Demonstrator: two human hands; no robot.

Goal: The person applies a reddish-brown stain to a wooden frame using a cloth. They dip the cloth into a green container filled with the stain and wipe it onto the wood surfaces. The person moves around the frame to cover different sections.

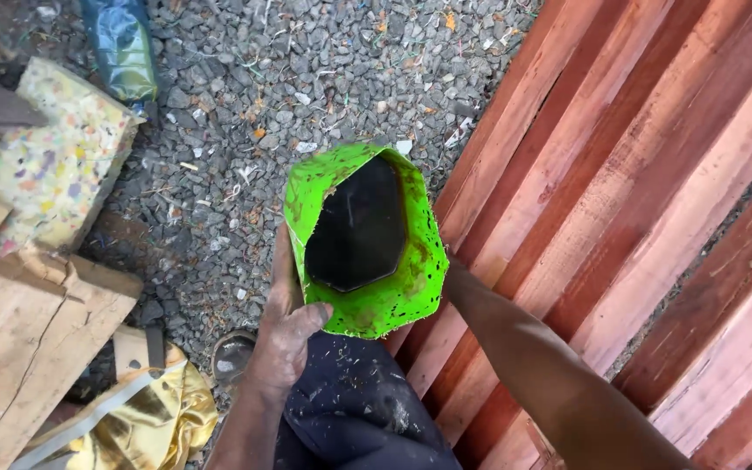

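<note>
- I see the green container (pixel 365 235) with its open mouth facing up at me, its long axis running away from the body; it sits over the gravel (pixel 245 113), beside the reddish planks (pixel 620 174).
- It is bright plastic, black-speckled, with an angular rim and a dark inside.
- The left hand (pixel 285 326) grips its lower rim; the right hand is hidden behind it, so I cannot tell its grip.
- Pale boards (pixel 19 331) and gold foil (pixel 145 413) lie to the left.
</note>
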